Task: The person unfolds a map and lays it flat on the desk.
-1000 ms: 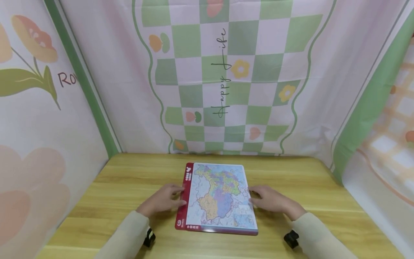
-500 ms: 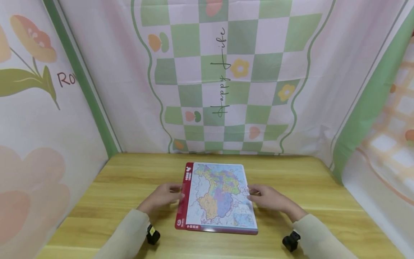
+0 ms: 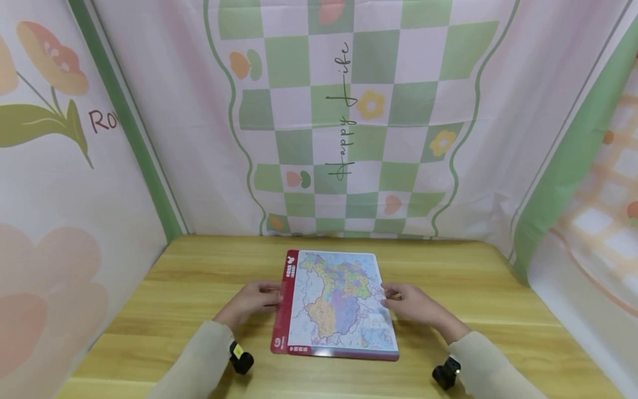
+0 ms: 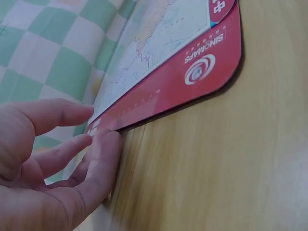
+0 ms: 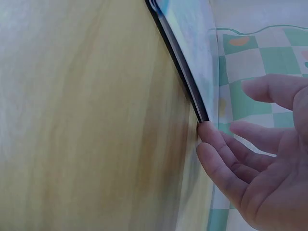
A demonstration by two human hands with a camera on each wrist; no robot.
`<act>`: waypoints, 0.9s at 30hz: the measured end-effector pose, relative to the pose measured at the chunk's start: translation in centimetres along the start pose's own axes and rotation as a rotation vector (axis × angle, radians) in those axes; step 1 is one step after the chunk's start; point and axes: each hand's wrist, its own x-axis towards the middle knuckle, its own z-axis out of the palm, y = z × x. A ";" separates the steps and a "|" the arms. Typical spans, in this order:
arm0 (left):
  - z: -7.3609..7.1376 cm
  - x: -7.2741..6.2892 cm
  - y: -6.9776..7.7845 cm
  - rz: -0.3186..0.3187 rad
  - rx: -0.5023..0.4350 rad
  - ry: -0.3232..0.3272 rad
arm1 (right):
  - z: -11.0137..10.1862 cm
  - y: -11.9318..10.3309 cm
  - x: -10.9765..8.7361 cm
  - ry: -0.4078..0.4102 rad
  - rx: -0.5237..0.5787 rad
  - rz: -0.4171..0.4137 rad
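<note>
A flat map board (image 3: 329, 305) with a red border and rounded corners lies on the wooden table, its lettering turned sideways. "SINOMAPS" and a round logo show on its red border in the left wrist view. My left hand (image 3: 251, 302) is at the left edge; its fingertips (image 4: 110, 137) meet the board's rim from below while the thumb stays raised near the top face. At the right edge is my right hand (image 3: 411, 303). In the right wrist view, its lower fingertips (image 5: 204, 127) touch the board's dark rim, and the thumb is held apart from it.
The wooden table (image 3: 199, 266) ends at a back curtain (image 3: 369, 144) with green checks and flowers. More printed curtains hang at the left (image 3: 129, 194) and right (image 3: 573, 233). A black wrist camera (image 3: 241, 360) sits under the left cuff, another (image 3: 446, 372) under the right.
The thumb and fingers of both hands have come closer together, and both wrists have turned slightly inward. The board has stayed almost in place on the table.
</note>
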 end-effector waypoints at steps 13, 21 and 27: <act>0.2 1.0 -0.2 -0.033 0.004 0.071 | 0.3 0.0 0.4 0.022 0.062 0.008; 0.4 1.1 -0.1 -0.039 0.001 0.080 | 0.3 0.0 0.5 0.021 0.092 0.010; 0.5 1.1 -0.1 -0.047 -0.005 0.086 | 0.2 0.2 0.6 0.018 0.094 -0.002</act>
